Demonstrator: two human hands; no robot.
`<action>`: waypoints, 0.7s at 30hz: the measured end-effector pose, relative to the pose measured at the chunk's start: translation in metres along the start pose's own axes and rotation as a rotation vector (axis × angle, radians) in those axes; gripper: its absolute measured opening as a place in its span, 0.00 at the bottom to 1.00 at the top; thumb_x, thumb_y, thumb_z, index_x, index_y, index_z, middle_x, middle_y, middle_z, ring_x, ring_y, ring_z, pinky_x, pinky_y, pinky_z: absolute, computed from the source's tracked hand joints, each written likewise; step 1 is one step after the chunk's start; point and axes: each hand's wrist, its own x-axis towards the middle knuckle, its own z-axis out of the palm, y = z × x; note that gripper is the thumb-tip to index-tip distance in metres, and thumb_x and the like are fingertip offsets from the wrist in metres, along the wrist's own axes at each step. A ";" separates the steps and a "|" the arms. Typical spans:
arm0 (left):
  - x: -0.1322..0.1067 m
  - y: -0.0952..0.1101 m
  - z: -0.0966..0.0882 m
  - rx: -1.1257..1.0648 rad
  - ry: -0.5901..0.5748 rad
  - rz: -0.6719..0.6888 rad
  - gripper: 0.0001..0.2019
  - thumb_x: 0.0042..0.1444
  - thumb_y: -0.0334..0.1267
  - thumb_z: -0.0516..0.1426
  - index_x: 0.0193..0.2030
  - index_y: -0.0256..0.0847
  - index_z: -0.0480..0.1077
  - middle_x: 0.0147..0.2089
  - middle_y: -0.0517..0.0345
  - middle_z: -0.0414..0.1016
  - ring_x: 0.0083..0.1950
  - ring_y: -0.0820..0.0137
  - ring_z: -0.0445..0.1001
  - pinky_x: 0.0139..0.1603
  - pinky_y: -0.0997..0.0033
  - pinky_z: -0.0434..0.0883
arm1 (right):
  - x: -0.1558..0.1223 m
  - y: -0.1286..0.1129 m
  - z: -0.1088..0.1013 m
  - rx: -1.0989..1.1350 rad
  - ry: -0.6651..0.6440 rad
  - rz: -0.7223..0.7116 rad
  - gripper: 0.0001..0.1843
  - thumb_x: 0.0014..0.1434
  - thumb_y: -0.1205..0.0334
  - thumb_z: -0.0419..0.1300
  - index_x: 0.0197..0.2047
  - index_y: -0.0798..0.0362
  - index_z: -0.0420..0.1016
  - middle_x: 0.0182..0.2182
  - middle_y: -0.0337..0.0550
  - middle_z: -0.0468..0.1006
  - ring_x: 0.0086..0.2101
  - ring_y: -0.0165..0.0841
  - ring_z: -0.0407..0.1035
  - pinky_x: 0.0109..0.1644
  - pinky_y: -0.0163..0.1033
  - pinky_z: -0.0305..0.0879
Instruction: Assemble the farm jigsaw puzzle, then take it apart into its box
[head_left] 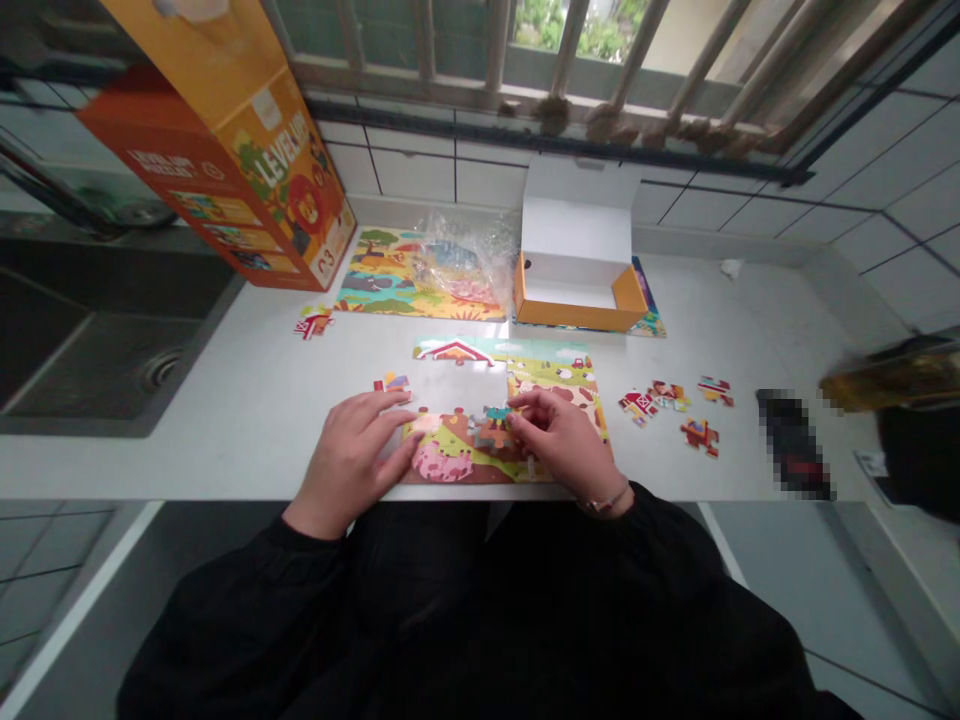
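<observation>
A partly assembled farm jigsaw puzzle lies flat in front of me, with a gap in its upper left middle. My right hand pinches a brown and teal puzzle piece between thumb and fingers, at the lower edge of that gap. Whether the piece sits flush I cannot tell. At the puzzle's left edge, my left hand rests with fingers apart, its fingertips touching the edge. Just beyond those fingers is a loose puzzle piece. Several loose pieces lie to the right, and a red barn piece lies at the far left.
An orange puzzle box stands at the back left beside a dark sink. Clear plastic wrap covers part of another puzzle picture. An open small box stands behind the puzzle. A blurred-out dark object lies right.
</observation>
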 end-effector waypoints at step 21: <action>0.006 0.045 0.021 -0.078 -0.321 0.101 0.26 0.73 0.51 0.62 0.73 0.49 0.72 0.69 0.45 0.76 0.68 0.49 0.73 0.67 0.42 0.70 | -0.004 -0.007 0.018 -0.629 0.116 -0.281 0.04 0.70 0.64 0.68 0.47 0.52 0.80 0.44 0.48 0.82 0.46 0.41 0.76 0.52 0.45 0.71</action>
